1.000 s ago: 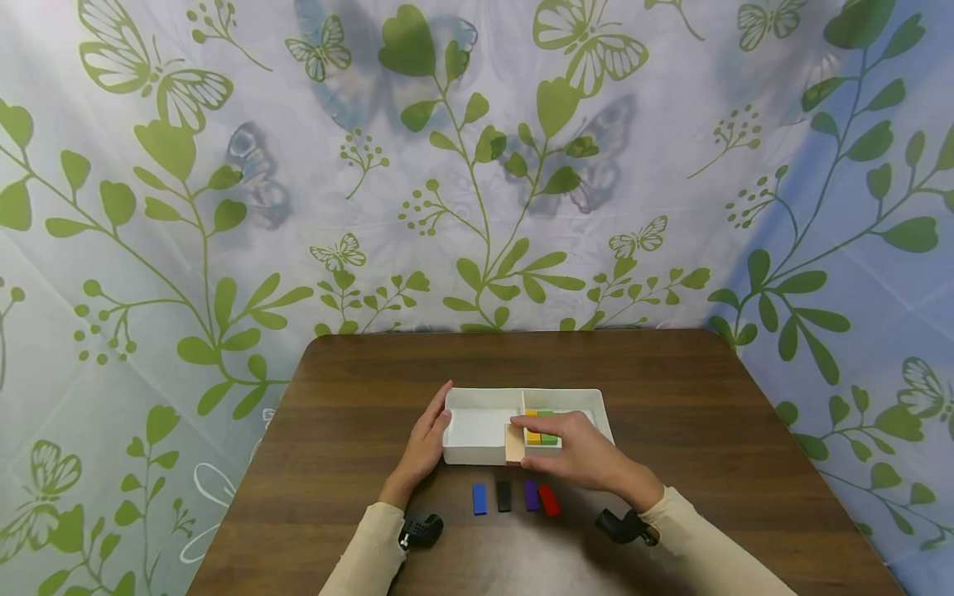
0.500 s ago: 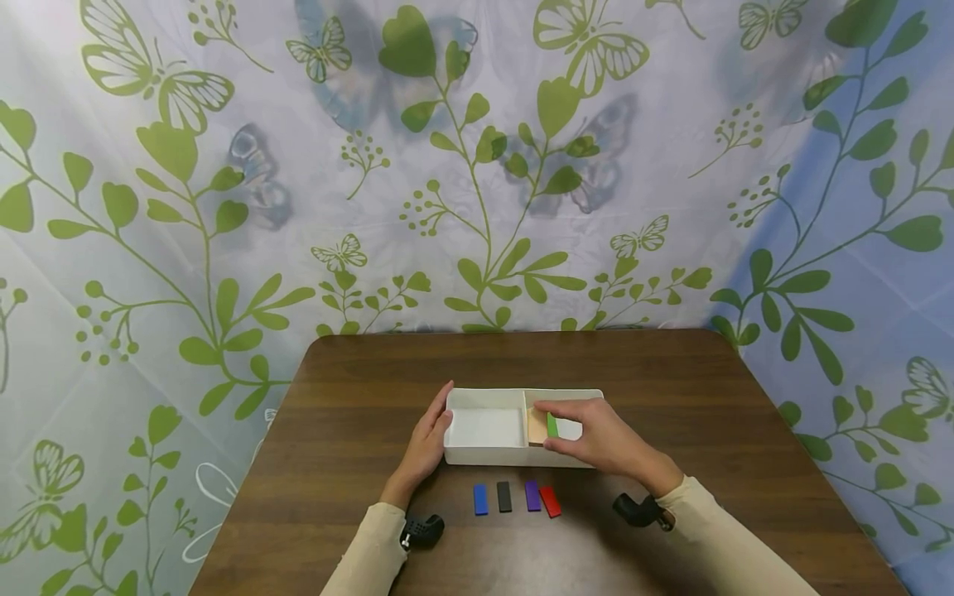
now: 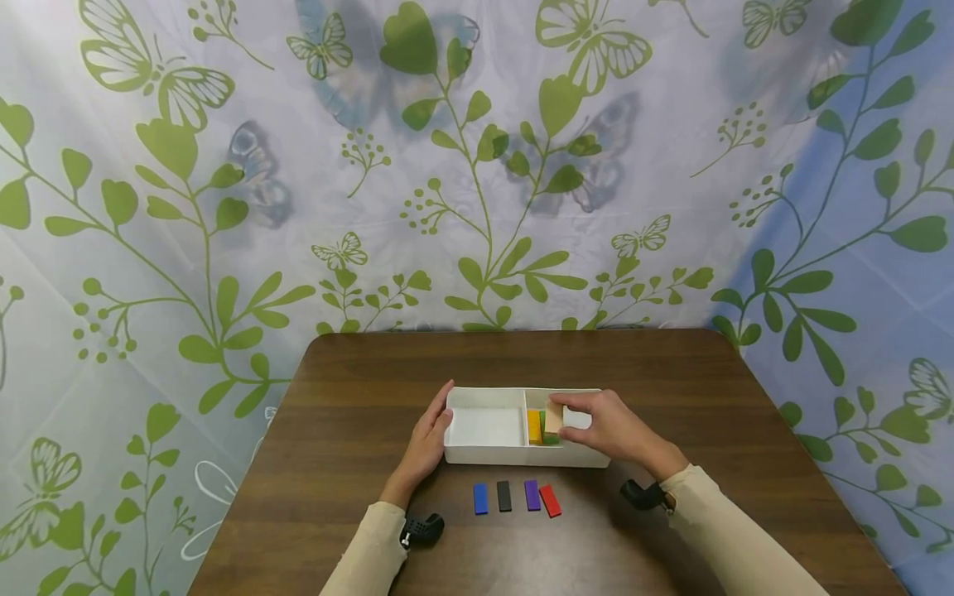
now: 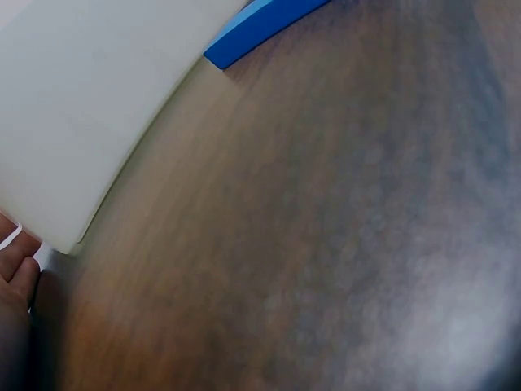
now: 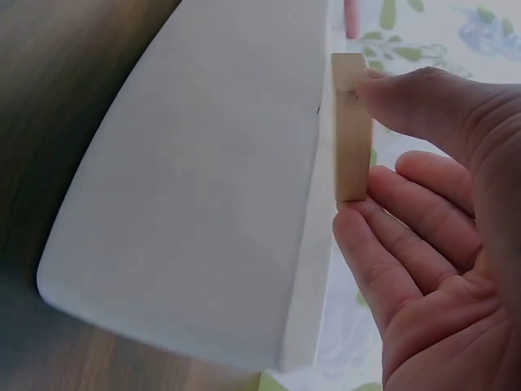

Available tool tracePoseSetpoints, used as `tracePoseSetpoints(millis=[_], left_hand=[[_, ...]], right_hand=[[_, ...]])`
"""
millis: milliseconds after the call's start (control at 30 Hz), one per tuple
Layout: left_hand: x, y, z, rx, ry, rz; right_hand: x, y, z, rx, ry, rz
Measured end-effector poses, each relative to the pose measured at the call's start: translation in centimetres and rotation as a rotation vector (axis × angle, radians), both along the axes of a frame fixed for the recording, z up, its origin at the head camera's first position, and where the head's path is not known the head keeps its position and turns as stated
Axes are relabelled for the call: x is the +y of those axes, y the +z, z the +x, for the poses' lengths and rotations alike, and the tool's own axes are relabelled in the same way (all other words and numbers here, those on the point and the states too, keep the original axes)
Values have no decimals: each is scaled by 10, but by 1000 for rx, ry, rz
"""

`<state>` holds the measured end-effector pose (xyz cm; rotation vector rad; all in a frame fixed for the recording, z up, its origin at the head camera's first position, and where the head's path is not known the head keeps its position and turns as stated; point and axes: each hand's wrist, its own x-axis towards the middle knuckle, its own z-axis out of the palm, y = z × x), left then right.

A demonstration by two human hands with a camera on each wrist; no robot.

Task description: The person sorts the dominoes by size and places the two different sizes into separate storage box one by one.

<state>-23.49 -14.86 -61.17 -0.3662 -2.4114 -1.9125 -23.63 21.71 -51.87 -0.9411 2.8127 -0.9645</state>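
A white box [image 3: 484, 456] with two compartments sits on the table. My left hand [image 3: 428, 439] rests along its left end with extended fingers, the thumb near the rim. Thumb and fingertips of my right hand [image 3: 619, 426] pinch a plain wooden block [image 3: 554, 416] over the right compartment. The right wrist view shows this thin wooden block [image 5: 352, 138] upright, just above the box rim. Inside that compartment, a yellow block [image 3: 534, 427] lies by the divider, with a green block [image 3: 549, 439] beside it, partly hidden by the wooden one.
In front of the box, a blue block [image 3: 480, 499], a black block [image 3: 504, 496], a purple block [image 3: 532, 495] and a slanted red block [image 3: 550, 501] lie in a row on the brown table [image 3: 373, 372]. A patterned curtain [image 3: 477, 165] hangs behind.
My right hand has carried the wooden block from the box's front wall, over the yellow block, rightward past the green one. The left hand and box have stayed in place.
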Motion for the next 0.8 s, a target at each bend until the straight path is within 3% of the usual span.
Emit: tracePoseSetpoints(millis=[267, 800], left_hand=[[0, 0, 1, -14, 2, -9], [-1, 1, 1, -12, 9, -10]], right_hand=[[7, -4, -10, -75, -23, 79], [7, -9, -24, -22, 59, 291]])
